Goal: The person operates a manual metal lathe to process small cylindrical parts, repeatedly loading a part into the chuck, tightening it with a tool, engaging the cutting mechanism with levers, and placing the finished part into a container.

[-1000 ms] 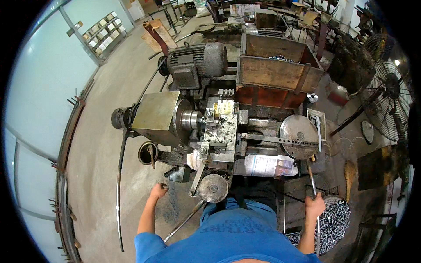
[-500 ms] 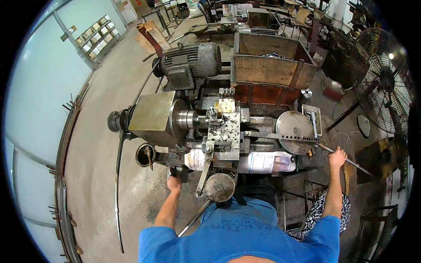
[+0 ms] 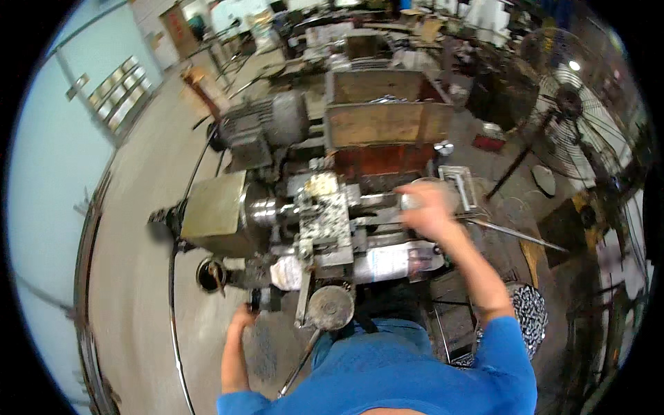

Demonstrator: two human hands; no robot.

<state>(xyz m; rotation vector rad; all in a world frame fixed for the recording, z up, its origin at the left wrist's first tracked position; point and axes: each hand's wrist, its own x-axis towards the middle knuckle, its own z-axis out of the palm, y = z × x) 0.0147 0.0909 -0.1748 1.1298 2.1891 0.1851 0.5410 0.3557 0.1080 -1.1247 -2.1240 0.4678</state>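
Note:
A lathe-like metal machine stands before me, its chip-strewn slide block (image 3: pixel 325 220) in the middle and a shiny spindle chuck (image 3: pixel 266 209) to its left. My right hand (image 3: pixel 430 211) is over the machine's right end, smeared by motion, near a flat metal bar (image 3: pixel 379 223). Its fingers reach left; whether they hold a small part cannot be made out. It partly covers a round metal disc. Low at the left front, my left hand (image 3: pixel 242 317) is closed against a dark fitting (image 3: pixel 264 299); what it grips is unclear. A round weight (image 3: pixel 332 308) sits near my waist.
Behind the slide stands an open wooden box (image 3: pixel 387 124), with an electric motor (image 3: pixel 266 128) to its left. A dark pot (image 3: pixel 209 275) hangs left. On the right are a long rod (image 3: pixel 522 234), a floor fan (image 3: pixel 570 104) and a basket of small metal parts (image 3: pixel 529 318).
My right hand has left the long rod on the right and moved left over the machine. My left hand has moved slightly left and down. The whole view has shifted.

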